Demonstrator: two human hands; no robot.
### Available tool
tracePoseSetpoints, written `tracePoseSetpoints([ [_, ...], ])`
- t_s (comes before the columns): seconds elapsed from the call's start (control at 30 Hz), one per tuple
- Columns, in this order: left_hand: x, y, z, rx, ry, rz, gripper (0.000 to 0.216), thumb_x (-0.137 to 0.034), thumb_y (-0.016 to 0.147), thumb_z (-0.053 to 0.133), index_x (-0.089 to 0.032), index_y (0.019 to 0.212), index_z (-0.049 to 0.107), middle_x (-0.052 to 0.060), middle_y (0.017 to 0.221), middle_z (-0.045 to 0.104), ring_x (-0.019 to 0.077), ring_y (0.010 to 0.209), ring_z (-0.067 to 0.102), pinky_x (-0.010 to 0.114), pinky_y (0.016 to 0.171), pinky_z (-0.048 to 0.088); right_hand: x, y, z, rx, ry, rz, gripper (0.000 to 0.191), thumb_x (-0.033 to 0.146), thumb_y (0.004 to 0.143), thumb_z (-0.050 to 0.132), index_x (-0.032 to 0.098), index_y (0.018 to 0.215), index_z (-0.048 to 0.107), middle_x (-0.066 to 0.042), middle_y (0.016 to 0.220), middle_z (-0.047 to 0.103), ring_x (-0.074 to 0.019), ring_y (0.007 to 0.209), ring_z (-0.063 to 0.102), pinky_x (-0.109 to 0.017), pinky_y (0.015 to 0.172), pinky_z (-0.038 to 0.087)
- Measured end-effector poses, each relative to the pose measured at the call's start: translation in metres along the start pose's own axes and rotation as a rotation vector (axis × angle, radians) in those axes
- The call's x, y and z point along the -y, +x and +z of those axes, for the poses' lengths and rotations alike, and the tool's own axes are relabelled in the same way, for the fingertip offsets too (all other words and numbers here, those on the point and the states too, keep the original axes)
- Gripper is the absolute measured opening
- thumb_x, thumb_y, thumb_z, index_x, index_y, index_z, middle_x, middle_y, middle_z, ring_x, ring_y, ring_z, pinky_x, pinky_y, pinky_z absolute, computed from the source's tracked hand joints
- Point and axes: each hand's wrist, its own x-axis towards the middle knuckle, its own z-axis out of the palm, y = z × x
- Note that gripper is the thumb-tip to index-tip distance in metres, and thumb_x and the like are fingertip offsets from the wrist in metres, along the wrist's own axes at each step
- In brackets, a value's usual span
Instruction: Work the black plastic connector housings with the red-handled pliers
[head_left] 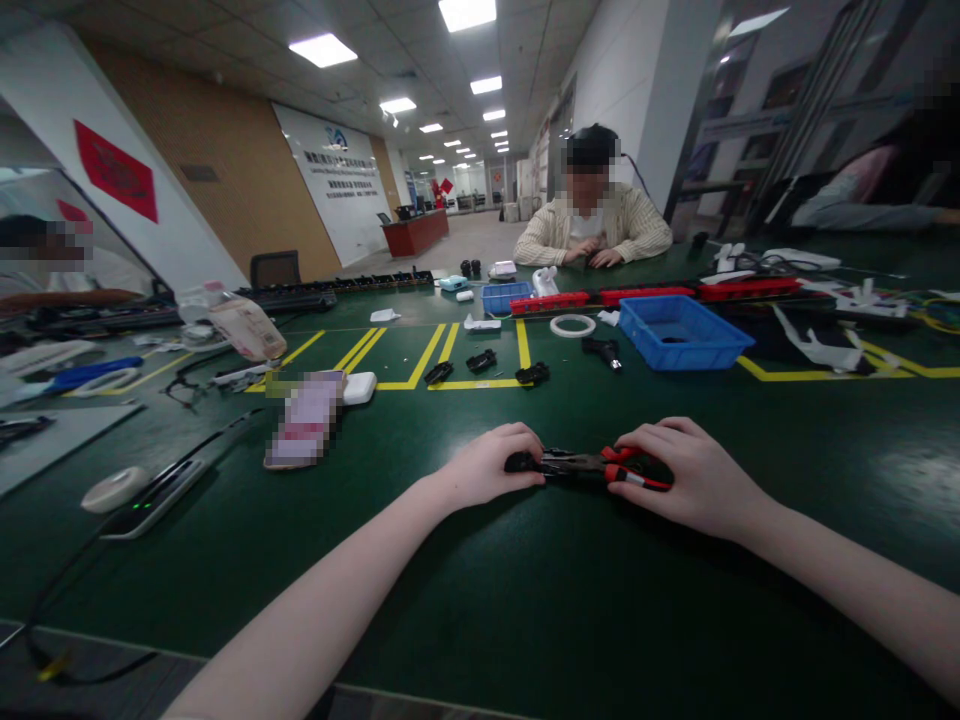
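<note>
My right hand (686,475) is closed around the red handles of a pair of pliers (581,465), whose jaws point left. Between the fingers of my left hand (495,468) is a small black part (523,461), which meets the jaws of the pliers. How firmly the jaws grip it I cannot tell. Both hands are low over the green table, near its middle. Beyond them lie several similar-looking black parts (481,361), inside and beside yellow tape lines.
A blue bin (684,335) stands beyond my right hand, with a black screwdriver-like tool (602,352) beside it. To the left are a phone (306,420), a white case (359,388), a bottle (246,322) and a cabled device (157,498). Another person (592,215) sits across the table.
</note>
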Motion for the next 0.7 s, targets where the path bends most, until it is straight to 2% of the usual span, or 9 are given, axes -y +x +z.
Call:
tracePoseSetpoints([
  [0.4, 0.0017, 0.0008, -0.0008, 0.015, -0.113, -0.018, 0.013, -0.023, 0.083, 0.068, -0.015, 0.093, 0.064, 0.005, 0.108, 0.056, 0.0165, 0.099, 0.057, 0.03, 0.088, 0.047, -0.005, 0.0009, -0.0028, -0.042, -0.067, -0.053, 0.039, 0.057, 0.079, 0.057, 0.021, 0.094, 0.064, -0.006, 0.091, 0.072, -0.025, 0.088, 0.066, -0.049, 0.092, 0.043],
  [0.7, 0.0031, -0.0004, 0.0005, 0.002, -0.113, 0.0, 0.011, -0.022, 0.083, 0.068, -0.017, 0.092, 0.066, 0.005, 0.11, 0.055, 0.0175, 0.1, 0.057, 0.033, 0.09, 0.048, -0.0067, -0.0002, -0.0016, -0.054, -0.018, -0.002, 0.037, 0.055, 0.079, 0.058, 0.023, 0.096, 0.063, -0.005, 0.093, 0.071, -0.0243, 0.089, 0.065, -0.05, 0.093, 0.043],
])
